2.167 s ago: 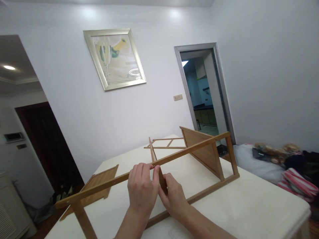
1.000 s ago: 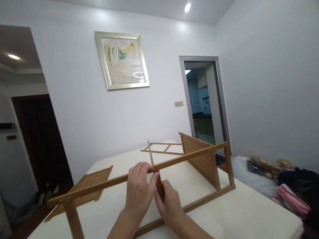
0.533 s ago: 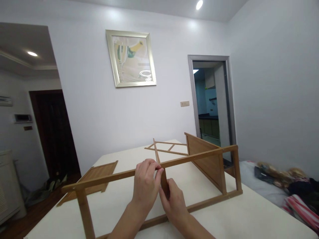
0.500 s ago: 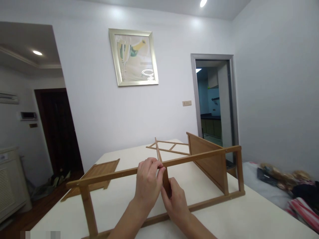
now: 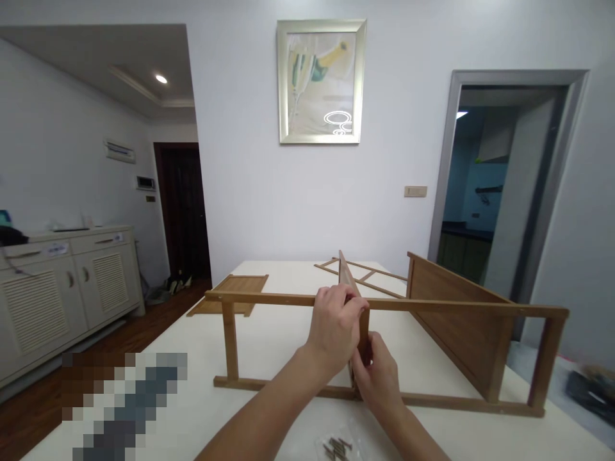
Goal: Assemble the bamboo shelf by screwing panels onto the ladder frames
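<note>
A wooden side frame (image 5: 269,298) of a shelf unit stands on its long edge on the white table (image 5: 288,339). A wooden shelf panel (image 5: 349,276), seen nearly end-on, meets the frame's middle and reaches back from it. My left hand (image 5: 336,323) is closed over the panel's upper front corner, at the top rail. Lower down, my right hand (image 5: 379,374) grips the same panel near its lower end, thumb on the near face. The joint between panel and rails is partly hidden by my fingers. A second, larger panel (image 5: 456,320) stands upright against the frame's right part.
A clear bag of screws (image 5: 339,448) lies at the near table edge. Another panel (image 5: 257,288) lies flat at the back left. Behind stands or lies a slim wooden ladder frame (image 5: 369,276). A white cabinet (image 5: 96,275) is on the left.
My view has turned left and levelled, so the frame and hands appear further right. The bag of screws has come into view. Both hands keep hold of the middle panel.
</note>
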Motion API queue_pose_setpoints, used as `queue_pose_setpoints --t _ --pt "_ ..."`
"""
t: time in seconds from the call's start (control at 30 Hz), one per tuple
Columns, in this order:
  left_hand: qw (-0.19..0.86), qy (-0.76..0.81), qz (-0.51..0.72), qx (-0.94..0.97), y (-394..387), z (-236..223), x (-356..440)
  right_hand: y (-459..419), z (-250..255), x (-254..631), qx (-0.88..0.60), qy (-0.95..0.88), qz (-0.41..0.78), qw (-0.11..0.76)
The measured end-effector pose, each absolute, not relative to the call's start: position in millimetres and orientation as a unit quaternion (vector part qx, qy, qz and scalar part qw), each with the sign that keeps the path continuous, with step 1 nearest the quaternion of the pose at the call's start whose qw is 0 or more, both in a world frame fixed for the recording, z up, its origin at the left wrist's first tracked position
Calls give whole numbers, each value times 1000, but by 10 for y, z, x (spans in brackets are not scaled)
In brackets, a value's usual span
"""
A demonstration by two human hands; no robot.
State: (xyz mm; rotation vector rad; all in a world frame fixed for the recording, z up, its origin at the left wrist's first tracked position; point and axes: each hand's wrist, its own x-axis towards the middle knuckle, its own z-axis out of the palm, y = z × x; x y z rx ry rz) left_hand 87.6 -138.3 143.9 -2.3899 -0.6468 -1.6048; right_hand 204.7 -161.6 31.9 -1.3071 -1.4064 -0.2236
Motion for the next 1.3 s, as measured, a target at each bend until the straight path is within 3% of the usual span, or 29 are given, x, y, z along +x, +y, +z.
queue_pose_setpoints --t 1.3 --pt "94 -216 -536 -811 -1334 1400 880 -1618 297 2023 -535 -601 -164 571"
